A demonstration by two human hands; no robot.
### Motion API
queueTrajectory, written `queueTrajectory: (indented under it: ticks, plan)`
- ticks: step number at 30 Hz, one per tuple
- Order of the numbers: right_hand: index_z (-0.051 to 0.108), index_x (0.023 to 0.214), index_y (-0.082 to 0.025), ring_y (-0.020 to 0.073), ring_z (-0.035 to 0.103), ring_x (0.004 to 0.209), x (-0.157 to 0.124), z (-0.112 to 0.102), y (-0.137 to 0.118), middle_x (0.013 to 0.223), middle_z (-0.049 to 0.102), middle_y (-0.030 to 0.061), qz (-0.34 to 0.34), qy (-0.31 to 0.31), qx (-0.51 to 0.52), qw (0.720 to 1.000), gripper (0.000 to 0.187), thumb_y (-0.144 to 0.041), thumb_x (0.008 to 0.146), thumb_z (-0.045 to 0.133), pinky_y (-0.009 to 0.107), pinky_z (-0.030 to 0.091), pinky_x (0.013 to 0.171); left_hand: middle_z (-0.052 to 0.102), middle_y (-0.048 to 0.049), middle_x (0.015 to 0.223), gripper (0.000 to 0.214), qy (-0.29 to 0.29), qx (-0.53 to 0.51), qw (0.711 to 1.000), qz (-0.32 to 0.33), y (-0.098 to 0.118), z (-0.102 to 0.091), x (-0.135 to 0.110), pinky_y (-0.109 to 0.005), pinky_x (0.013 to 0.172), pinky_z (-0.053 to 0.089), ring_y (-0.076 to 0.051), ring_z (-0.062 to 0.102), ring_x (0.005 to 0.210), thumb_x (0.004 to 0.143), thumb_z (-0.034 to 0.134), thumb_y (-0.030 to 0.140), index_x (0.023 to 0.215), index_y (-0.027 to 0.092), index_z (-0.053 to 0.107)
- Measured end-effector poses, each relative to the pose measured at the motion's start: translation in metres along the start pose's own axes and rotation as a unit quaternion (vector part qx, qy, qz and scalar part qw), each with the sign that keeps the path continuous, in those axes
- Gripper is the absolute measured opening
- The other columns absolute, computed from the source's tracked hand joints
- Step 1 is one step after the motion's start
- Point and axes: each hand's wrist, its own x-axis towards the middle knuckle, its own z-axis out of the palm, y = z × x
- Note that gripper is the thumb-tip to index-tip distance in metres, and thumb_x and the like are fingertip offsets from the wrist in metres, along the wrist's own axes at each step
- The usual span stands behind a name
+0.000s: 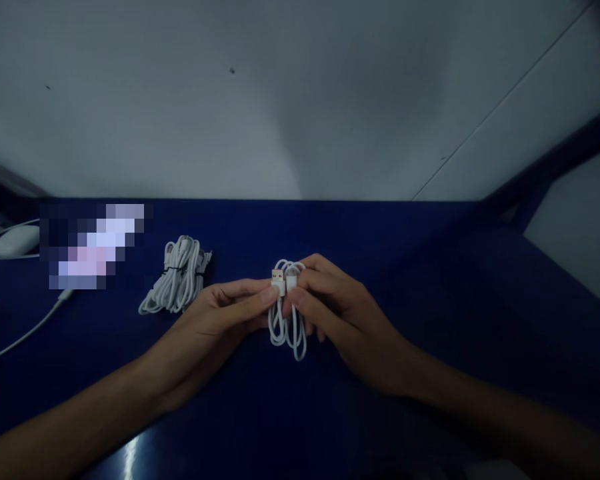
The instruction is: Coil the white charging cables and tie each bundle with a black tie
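Observation:
A white USB cable point(295, 333), folded into several loops, is held up between my two hands above the blue table. My left hand point(230, 307) pinches it from the left, with the thumb on the metal-ended USB plug point(278, 280). From the other side, my right hand point(337, 300) grips the loops, its thumb by the second plug point(292, 280). The two plugs stand upright side by side. Fingers behind the cable are partly hidden. Left of my hands lies a pile of coiled white cables point(179, 277) with dark ties around them.
On the left a blurred-out bright device point(97, 247) has a white cord point(30, 339) running from it. A white rounded object point(15, 241) lies beside it. The blue table point(430, 280) meets a pale wall point(280, 120) at the back, and a blue frame point(545, 167) stands at right.

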Motion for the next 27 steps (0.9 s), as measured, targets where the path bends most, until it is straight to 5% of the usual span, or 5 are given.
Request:
queueTrajectory:
  ticks: [27]
  plan:
    - [0.077,0.091,-0.022,0.0111,0.059,0.078,0.0026,-0.0015,-0.0013,0.102,0.061,0.0016,0.029,-0.006,0.048,0.998,0.032,-0.037,0.115,0.062,0.025,0.053,0.066,0.082,-0.0115,0.130,0.026,0.015,0.008,1.000,-0.008,-0.0006,0.0002,0.0004,-0.036,0.100,0.056,-0.027,0.073,0.123,0.113,0.066,0.035,0.121,0.022,0.087]
